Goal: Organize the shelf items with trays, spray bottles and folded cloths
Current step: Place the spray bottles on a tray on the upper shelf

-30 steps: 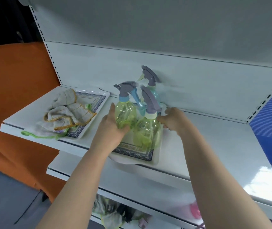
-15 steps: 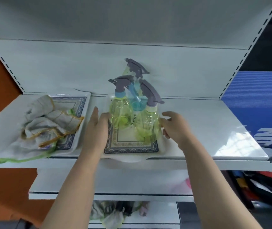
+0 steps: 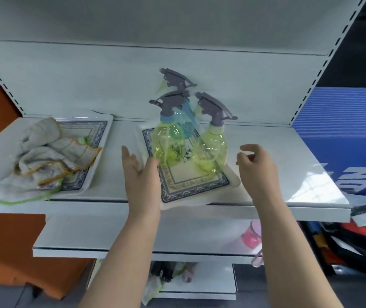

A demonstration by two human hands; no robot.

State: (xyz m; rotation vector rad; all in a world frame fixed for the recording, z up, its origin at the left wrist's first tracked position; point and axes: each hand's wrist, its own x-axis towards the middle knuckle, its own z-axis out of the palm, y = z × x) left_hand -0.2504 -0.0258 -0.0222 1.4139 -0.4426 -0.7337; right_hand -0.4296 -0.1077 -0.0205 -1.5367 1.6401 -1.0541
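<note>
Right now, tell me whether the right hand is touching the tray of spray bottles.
Apart. The head view shows the right hand open, with bare shelf visible between its fingers and the tray.

A: Logging surfaces. The shelf (image 3: 266,152) is showing as white painted metal, glossy, throwing back window glare.
B: The spray bottles (image 3: 168,143) are reading as clear tinted plastic, smooth; triggers matt grey.
A: The cloths (image 3: 51,156) are looking like soft woven fabric, stitched edges. The trays (image 3: 199,190) are appearing smooth, printed, slightly shiny.

Bare shelf (image 3: 277,165) right of tray (image 3: 199,185)
</note>
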